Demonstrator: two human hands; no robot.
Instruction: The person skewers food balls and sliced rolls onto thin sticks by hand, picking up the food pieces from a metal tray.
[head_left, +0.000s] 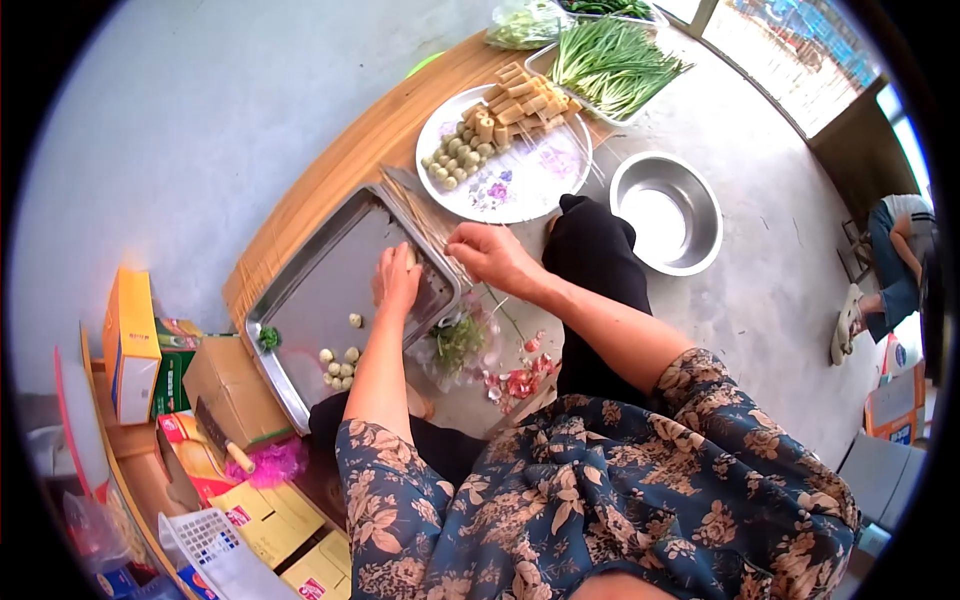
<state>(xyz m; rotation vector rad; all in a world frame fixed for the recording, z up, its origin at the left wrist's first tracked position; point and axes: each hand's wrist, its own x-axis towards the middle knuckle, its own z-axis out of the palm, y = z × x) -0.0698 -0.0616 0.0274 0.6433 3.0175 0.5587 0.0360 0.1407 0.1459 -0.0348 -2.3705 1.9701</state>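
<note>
Over the right part of a metal tray [290,395], my left hand [397,278] has its fingers closed around a pale piece that looks like a meatball, mostly covered by the fingers. My right hand [492,257] is pinched just beyond the tray's edge; whatever is between its fingertips is too thin to make out. Thin wooden skewers [432,217] lie beside it. Several pale meatballs [341,370] sit loose in the tray, with a green clump [269,338] near its left edge.
A round floral platter [505,200] holds skewered tan rolls [520,103] and greenish balls [458,160]. Green stalks [610,70] fill a basket behind it. A steel basin [666,213] stands at right. Boxes [235,385] and a wooden-handled knife [240,458] are at left. Another person [885,265] sits far right.
</note>
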